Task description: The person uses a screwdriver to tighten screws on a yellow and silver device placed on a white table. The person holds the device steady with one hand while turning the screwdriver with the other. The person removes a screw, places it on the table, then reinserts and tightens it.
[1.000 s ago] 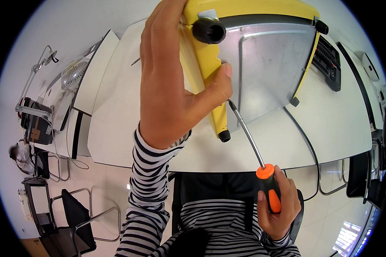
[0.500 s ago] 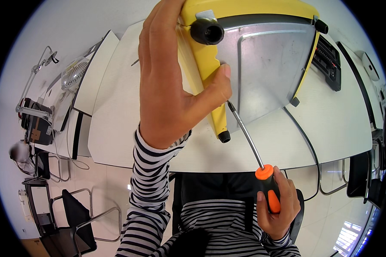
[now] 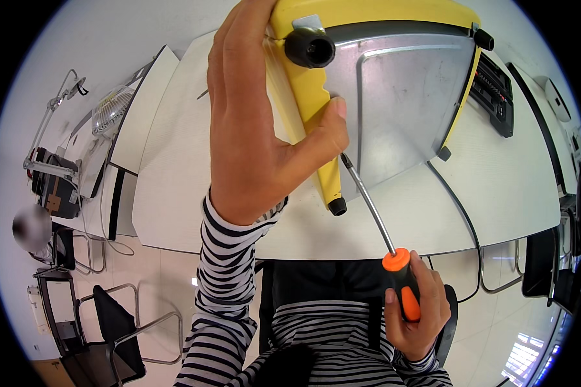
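My left hand grips the side of a yellow-framed appliance, its thumb pressed on the frame's edge and its fingers behind. The appliance is tilted up, showing a grey metal bottom plate and black feet at its corners. Below, my right hand is wrapped around the black-and-orange handle of a screwdriver. The shaft slants up to the left, and its tip is at the plate's lower left edge, just under my left thumb. Whether a screw sits at the tip is not visible.
A white table lies beneath the appliance. To the right is an open black tool case, and a black cable runs over the table's front edge. Left of the table are a small fan, a desk lamp, a chair and another person.
The screwdriver and my right hand have shifted very slightly left. My left hand and the appliance have hardly moved.
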Available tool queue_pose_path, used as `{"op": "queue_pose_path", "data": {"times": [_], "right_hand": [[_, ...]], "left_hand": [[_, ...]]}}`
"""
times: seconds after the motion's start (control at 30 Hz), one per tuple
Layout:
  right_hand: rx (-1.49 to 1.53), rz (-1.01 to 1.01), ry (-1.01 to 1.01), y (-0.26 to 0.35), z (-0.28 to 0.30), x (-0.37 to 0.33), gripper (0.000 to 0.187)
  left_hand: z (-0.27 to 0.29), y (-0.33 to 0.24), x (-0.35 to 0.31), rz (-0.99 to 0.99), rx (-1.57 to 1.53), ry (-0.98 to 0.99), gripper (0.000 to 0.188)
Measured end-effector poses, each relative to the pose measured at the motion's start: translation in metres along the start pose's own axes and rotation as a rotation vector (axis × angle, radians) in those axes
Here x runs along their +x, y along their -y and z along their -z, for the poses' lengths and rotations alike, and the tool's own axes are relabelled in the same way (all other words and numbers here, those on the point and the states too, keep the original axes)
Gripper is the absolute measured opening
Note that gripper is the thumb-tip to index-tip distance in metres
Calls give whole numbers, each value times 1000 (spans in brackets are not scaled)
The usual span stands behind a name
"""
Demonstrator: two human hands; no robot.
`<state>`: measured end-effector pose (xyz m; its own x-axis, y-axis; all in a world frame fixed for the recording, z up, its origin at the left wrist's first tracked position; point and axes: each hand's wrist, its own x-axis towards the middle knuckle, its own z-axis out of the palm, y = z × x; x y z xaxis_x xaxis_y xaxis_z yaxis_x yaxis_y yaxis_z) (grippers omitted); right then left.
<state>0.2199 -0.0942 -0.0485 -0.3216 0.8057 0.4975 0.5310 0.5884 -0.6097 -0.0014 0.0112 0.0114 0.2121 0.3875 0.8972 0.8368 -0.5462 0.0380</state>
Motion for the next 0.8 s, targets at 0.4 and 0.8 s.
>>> {"op": "queue_pose_path", "data": {"times": [0.4,0.8], "right_hand": [[609,-499,118,9,21,10,39],[-137,-130,97,28,30,14,41]], "left_hand": [[-1,-1,-1,-2,-15,1,41],[-3,-3,1,-8,-30,-11,41]]}}
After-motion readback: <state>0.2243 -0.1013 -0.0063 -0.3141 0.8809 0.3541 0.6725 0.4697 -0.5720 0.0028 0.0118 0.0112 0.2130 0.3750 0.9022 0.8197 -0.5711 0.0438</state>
